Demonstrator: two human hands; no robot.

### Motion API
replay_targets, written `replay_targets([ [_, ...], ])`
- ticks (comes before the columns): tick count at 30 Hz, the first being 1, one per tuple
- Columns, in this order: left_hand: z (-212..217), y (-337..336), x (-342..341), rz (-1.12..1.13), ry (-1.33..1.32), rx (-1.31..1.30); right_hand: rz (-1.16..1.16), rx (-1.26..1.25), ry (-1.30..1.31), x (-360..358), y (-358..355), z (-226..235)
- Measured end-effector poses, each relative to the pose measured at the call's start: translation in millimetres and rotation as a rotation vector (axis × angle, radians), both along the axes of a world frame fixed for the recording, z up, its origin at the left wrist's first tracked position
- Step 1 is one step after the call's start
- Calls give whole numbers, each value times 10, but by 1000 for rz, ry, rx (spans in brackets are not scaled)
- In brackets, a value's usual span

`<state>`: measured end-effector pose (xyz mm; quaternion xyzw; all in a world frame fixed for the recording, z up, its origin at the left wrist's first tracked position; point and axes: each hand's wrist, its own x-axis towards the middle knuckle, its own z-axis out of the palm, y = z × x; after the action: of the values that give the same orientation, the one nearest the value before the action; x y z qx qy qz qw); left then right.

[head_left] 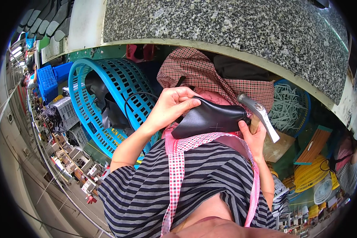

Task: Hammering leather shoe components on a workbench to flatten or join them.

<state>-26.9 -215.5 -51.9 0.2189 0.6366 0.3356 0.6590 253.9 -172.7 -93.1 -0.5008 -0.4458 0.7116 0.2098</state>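
Observation:
A black leather piece point(210, 120), seemingly a shoe upper, stretches between my hands above my lap. It is smooth, with a small stitched or scored cross near its lower edge. My left hand point(171, 106) pinches its upper left edge between thumb and fingers. At the other end my right hand point(253, 139) has its thumb against the leather and also grips a hammer point(259, 112). The hammer's metal head points up and to the right, its short wooden handle running down into the palm. The curled fingers of my right hand are partly hidden.
A tilted blue plastic basket point(123, 85) holding black pieces stands left of my lap. Ahead runs a speckled stone worktop point(226, 27). A basket of pale strips point(285, 105) sits under it at the right, near a wooden board point(314, 146). Red checked cloth point(194, 71) covers my lap.

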Motion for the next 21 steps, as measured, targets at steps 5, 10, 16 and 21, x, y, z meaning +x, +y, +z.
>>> replay_targets([
  [5, -25, 40, -14, -52, 36, -1, -1, 75, -29, -9, -18, -13],
  [10, -56, 109, 24, 41, -40, 123, -109, -67, -38, -83, 93, 118],
  [16, -190, 109, 66, 224, -121, 494, -107, -48, -46, -115, 101, 101],
  [21, -153, 242, 209, 495, -59, 538, -95, -85, -74, -134, 80, 107],
])
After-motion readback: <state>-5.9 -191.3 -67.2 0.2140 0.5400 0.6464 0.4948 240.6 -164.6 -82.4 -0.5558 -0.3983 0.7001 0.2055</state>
